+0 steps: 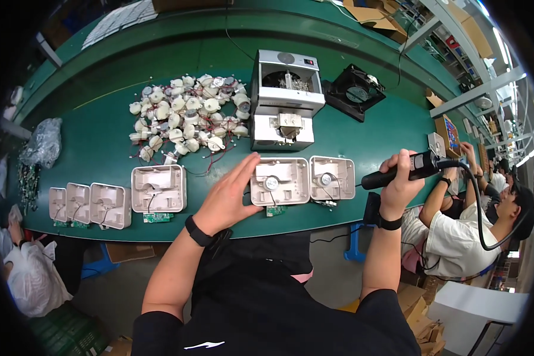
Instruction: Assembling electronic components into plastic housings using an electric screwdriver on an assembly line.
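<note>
Close to the front edge of the green bench [101, 148], an off-white plastic housing [292, 181] lies open side up, right beside my left hand [225, 193]. That hand is extended, fingers straight and near together, thumb standing well away from them; the fingertips are at the housing's upper left corner and the thumb at its lower left one, yet they close around nothing that I can see. A round silver-faced part [271, 183] sits inside the housing, and a green circuit board [276, 210] shows below its near wall. Just to the right lies a second housing [344, 181] with a similar disc [326, 179]. Beyond it my right hand [400, 184] is curled round a black powered screwdriver [422, 165], whose narrow end points left, near that second housing; a black cord [480, 219] loops from its back. To my left, four more housings [110, 204] form a row. Farther back are a heap of round white parts [190, 118] with red wires, a silver machine [285, 107] and a black fan [356, 95]. A co-worker [463, 237] in a white shirt sits off to my right.
</note>
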The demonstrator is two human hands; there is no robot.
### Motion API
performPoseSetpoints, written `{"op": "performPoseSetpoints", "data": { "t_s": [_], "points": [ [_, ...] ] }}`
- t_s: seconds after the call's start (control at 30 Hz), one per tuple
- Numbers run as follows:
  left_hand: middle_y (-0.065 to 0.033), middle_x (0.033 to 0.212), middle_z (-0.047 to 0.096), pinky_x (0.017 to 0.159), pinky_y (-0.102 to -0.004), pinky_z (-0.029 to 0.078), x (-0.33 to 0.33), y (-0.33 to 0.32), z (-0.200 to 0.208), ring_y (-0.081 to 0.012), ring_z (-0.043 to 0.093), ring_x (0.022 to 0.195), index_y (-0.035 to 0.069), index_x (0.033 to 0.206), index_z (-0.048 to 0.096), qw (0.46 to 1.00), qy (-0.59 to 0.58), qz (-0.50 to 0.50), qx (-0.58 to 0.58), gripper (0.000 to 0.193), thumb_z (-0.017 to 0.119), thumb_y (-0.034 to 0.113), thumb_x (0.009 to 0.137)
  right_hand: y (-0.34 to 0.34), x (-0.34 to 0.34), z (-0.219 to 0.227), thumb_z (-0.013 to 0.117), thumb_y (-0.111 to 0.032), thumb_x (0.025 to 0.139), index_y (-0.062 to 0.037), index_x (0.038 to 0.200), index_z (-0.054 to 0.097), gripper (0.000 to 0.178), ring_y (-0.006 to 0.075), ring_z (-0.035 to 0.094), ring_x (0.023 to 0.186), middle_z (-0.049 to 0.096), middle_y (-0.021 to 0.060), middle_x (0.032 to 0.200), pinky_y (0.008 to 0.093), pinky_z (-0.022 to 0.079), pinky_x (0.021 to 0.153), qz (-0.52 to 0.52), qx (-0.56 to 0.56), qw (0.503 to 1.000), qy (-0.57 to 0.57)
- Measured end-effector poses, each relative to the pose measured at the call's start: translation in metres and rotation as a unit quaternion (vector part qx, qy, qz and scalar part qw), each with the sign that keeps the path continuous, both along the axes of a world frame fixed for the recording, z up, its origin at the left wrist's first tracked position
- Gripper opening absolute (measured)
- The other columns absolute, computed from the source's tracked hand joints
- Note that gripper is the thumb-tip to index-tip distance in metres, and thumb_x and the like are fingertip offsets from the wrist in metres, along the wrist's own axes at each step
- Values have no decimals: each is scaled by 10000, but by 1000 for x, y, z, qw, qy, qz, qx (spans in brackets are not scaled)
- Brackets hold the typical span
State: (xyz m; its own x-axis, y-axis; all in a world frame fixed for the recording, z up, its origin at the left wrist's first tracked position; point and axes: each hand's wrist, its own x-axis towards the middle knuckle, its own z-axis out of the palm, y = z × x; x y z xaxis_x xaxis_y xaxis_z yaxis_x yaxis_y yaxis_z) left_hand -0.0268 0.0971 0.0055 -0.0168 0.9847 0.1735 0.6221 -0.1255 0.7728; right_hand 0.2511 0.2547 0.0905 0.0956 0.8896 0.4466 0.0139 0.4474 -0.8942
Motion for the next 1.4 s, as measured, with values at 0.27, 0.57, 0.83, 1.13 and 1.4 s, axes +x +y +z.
{"op": "performPoseSetpoints", "data": {
  "t_s": [0.27, 0.57, 0.83, 1.13, 1.4],
  "points": [
    [-170, 1496, 383, 1060, -413, 431, 23, 7, -2, -347, 461, 1313, 64, 1474, 326, 1000, -7, 1, 13, 962, 845, 138, 667, 25, 16, -5, 604, -114, 951, 17, 918, 537, 150, 146, 534, 555, 544, 47, 687, 279, 456, 548, 18, 32, 999, -35],
    [-192, 1242, 601, 973, -427, 469, -77, -82, 35, -369, 568, 1165, 2, 1261, 574, 907, 160, 376, 99, 449, 693, 186, 869, -1, 12, 28, 587, -73, 936, 23, 1002, 513, 138, 172, 536, 601, 549, 97, 740, 302, 475, 568, -7, 162, 987, -18],
    [-149, 918, 670, 694, -432, 524, -107, -124, 13, -334, 655, 783, 28, 1082, 660, 878, 235, 407, -94, 226, 646, 99, 867, -42, -52, 40, 526, -47, 931, -15, 1097, 471, 178, 187, 500, 629, 535, 116, 768, 335, 475, 602, 151, 180, 972, 27],
    [-117, 750, 628, 593, -364, 510, -43, -106, 15, -264, 620, 624, 36, 1009, 670, 932, 73, 348, -64, 190, 679, 82, 825, -60, -65, 47, 584, -157, 921, -46, 1116, 442, 265, 173, 485, 630, 527, 101, 779, 337, 463, 621, 210, 157, 965, 28],
    [-110, 757, 618, 625, -409, 516, -39, -58, 9, -318, 632, 676, 41, 966, 656, 947, 68, 313, -1, 165, 707, 115, 827, -66, -57, 45, 595, -220, 934, -66, 1120, 449, 283, 174, 482, 619, 526, 92, 780, 330, 447, 607, 218, 151, 963, 39]
  ]
}}
